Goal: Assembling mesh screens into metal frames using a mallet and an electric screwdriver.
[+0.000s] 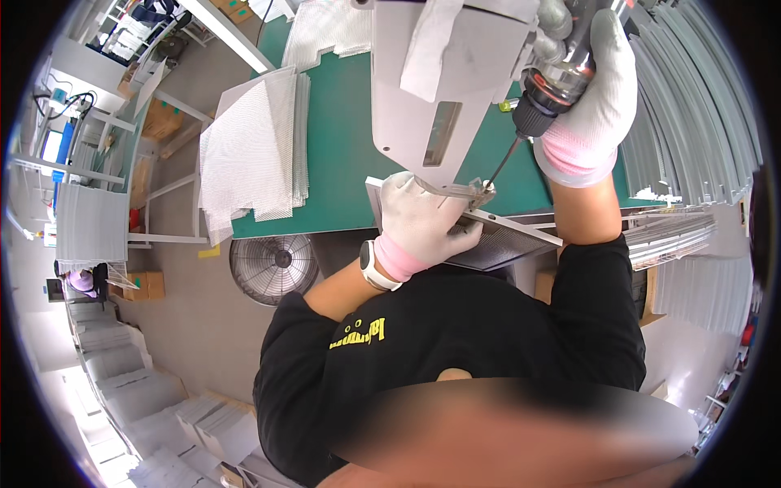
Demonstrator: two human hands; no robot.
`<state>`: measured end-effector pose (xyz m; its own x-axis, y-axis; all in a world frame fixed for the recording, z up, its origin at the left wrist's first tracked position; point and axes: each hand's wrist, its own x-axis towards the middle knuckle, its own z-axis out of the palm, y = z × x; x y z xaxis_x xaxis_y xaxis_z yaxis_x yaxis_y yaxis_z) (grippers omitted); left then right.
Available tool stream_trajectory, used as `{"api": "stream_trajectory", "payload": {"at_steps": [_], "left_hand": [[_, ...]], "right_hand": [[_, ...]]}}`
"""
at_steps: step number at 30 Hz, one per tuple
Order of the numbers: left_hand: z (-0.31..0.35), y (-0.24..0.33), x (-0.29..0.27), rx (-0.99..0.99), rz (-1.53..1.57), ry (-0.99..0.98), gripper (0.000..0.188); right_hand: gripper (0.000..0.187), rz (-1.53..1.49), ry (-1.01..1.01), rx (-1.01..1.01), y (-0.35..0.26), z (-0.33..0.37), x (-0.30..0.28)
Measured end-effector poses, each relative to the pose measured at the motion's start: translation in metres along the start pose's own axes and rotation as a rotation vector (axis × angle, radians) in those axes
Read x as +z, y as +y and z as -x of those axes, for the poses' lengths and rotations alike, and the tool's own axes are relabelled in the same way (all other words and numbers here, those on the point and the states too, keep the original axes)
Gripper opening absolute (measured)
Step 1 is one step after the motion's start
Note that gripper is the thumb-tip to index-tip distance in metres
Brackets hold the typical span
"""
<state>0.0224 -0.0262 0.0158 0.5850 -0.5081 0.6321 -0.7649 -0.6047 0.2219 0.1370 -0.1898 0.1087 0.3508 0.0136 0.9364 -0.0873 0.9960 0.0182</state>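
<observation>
My right hand, in a white glove with a pink cuff, is wrapped round a power screwdriver. Its long thin bit slants down to a small metal-and-clear guide piece at the tip of a grey machine housing. Below that tip, a metal-framed mesh panel lies tilted close to my body. My left hand, also gloved, grips the panel's upper frame, thumb toward the mesh. Some left fingertips are hidden beside the guide piece.
A stack of white mesh sheets rests on the green table, left of the housing. More mesh sheets lie behind. Tall stacks of pale panels crowd the right side. A round floor fan stands below the table's edge.
</observation>
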Motion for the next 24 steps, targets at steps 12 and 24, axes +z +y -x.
{"api": "stream_trajectory", "payload": {"at_steps": [12,24], "left_hand": [[0.010,-0.012,0.001,0.031,0.070,0.007,0.037],[0.019,-0.017,0.019,-0.078,0.236,-0.054,0.035]], "right_hand": [[0.048,0.769,0.467,0.069,-0.024,0.040,0.042],[0.070,1.063,0.563,0.277,0.012,0.051,0.052]]}}
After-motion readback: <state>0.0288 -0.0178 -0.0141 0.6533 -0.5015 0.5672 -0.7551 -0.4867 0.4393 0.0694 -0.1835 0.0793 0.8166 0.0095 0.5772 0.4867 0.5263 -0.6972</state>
